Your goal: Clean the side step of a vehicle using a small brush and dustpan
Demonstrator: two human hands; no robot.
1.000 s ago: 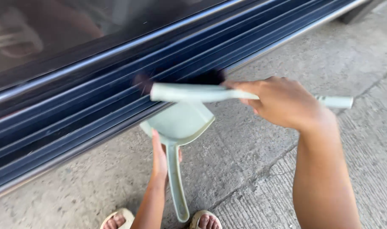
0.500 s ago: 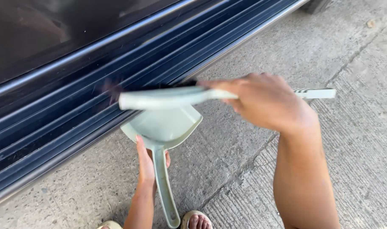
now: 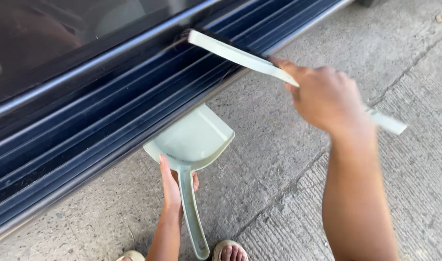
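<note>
My right hand (image 3: 327,96) grips a pale green hand brush (image 3: 235,54) by its handle. The brush head lies up in the dark sliding-door track (image 3: 109,130), its dark bristles against the rails. My left hand (image 3: 171,186) holds the long handle of a pale green dustpan (image 3: 192,140). The pan's open edge rests on the concrete right under the track's outer lip.
The dark blue track runs diagonally from lower left to upper right, with dark glass (image 3: 61,38) behind it. Grey concrete floor (image 3: 288,159) with a seam fills the right side. My sandalled toes (image 3: 230,251) show at the bottom edge.
My right hand has swung the brush up and to the right, tilting it from level to diagonal with its head deeper in the track. The dustpan stays at the track's edge.
</note>
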